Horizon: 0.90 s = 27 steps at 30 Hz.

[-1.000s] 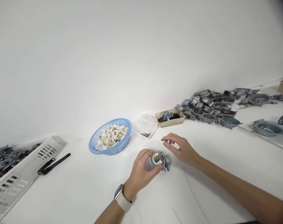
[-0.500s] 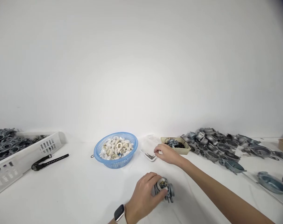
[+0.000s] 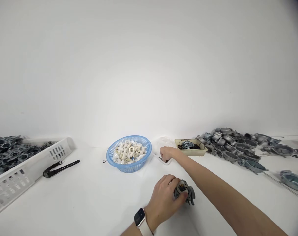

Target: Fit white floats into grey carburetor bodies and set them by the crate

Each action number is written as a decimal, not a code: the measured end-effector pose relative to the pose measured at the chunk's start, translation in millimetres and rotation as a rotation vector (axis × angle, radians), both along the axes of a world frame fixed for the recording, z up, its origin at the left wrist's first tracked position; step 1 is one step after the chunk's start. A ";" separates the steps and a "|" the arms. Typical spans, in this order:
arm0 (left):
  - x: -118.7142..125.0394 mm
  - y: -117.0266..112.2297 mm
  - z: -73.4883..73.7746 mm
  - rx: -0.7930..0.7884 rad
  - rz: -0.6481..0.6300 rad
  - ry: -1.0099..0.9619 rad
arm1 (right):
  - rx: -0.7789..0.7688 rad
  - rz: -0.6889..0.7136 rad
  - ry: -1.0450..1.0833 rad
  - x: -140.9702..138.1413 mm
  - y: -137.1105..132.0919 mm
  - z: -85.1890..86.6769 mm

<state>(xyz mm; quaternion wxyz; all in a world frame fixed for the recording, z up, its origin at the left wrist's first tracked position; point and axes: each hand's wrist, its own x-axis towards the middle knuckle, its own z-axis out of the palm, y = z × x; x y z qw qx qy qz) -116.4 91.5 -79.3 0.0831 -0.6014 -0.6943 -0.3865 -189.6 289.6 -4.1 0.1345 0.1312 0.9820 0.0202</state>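
My left hand (image 3: 163, 198) is wrapped round a grey metal carburetor body (image 3: 191, 194) on the white table, thumb in front and fingers behind. Brass-coloured parts show inside its open top. Farther back, my right hand (image 3: 167, 153) dips with bunched fingers into a small white tray (image 3: 167, 162) that holds thin metal pieces. The fingertips are hidden behind the hand, so I cannot make out what they pinch. Just left of that tray stands a blue basket (image 3: 129, 169) of white plastic ring-shaped parts.
A cream tray (image 3: 200, 152) with dark wiry parts sits behind my right forearm. Piled grey metal bowls (image 3: 227, 144) spread along the right. At left are a white crate (image 3: 28, 170) of dark castings, a black watch (image 3: 60, 168) and a small black ring (image 3: 104, 161). A wall rises behind.
My right hand has gone down from above the small tray's edge into it, its fingers now bunched. The view has shifted slightly; my left hand still holds the carburetor body.
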 end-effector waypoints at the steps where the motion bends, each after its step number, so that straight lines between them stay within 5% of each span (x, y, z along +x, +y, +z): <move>1: 0.0 -0.1 0.3 -0.003 0.000 -0.001 | -0.006 -0.002 -0.001 0.6 1.7 -0.1; 27: -2.1 5.2 -2.2 -0.022 0.021 -0.010 | -0.005 -0.067 -0.007 6.4 21.2 5.4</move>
